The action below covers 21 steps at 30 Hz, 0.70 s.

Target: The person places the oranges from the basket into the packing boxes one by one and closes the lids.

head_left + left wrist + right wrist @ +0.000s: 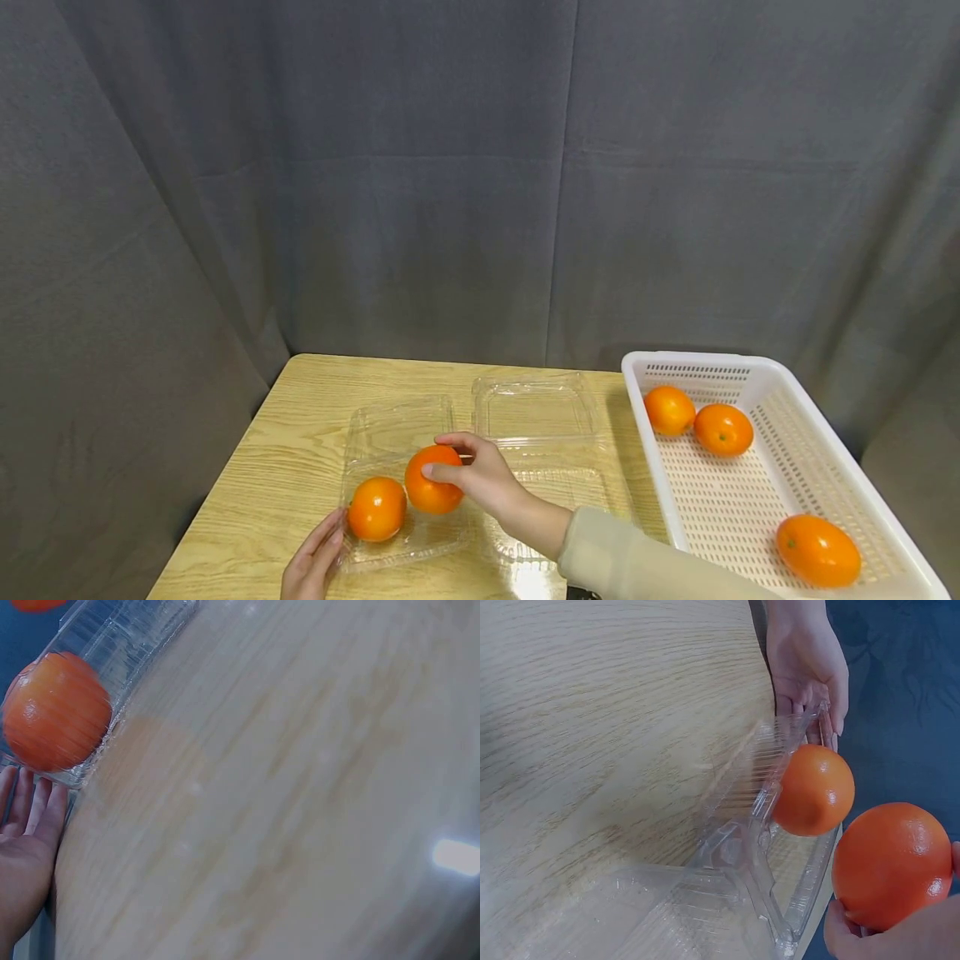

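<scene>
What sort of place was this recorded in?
Probably a staged tabletop workspace, perhaps a recording booth: plain grey curtain hangs behind the wood-grain table, and clear plastic containers and a white basket of orange fruit are set out in front of it.

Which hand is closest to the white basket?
Right. The right hand has an orange fruit in its grip at an open clear box, left of the white basket. The left hand is farther left, at the box's left edge.
</scene>
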Tool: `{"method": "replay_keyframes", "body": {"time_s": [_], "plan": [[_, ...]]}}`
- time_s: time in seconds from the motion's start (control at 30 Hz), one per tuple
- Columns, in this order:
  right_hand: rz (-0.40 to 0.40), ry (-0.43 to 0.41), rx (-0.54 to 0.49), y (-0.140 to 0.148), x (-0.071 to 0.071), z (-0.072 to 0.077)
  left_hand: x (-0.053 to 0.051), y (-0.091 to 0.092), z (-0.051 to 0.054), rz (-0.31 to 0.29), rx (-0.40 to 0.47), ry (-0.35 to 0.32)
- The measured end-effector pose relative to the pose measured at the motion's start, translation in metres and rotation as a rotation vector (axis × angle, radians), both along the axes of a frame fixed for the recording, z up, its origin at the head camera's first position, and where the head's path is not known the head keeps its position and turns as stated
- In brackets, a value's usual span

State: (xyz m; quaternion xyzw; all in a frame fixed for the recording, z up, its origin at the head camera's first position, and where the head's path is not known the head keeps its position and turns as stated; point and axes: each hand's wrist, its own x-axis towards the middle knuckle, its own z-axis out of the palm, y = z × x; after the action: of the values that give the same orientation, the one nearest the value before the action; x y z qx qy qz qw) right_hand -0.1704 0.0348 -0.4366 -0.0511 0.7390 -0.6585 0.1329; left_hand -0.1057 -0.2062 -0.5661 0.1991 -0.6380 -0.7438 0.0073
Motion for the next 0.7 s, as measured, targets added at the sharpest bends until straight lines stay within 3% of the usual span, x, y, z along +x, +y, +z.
{"method": "replay_keyframes", "body": {"time_s": [0.3,0.7], "plan": [[0.002,0.056,0.031,-0.013,-0.011,-0.010,0.000,0.000,-0.002,0.002,0.021,-0.007],[0.047,0.061,0.092,-0.028,-0.016,-0.020,0.000,-0.002,-0.003,-0.021,0.034,-0.002]]}}
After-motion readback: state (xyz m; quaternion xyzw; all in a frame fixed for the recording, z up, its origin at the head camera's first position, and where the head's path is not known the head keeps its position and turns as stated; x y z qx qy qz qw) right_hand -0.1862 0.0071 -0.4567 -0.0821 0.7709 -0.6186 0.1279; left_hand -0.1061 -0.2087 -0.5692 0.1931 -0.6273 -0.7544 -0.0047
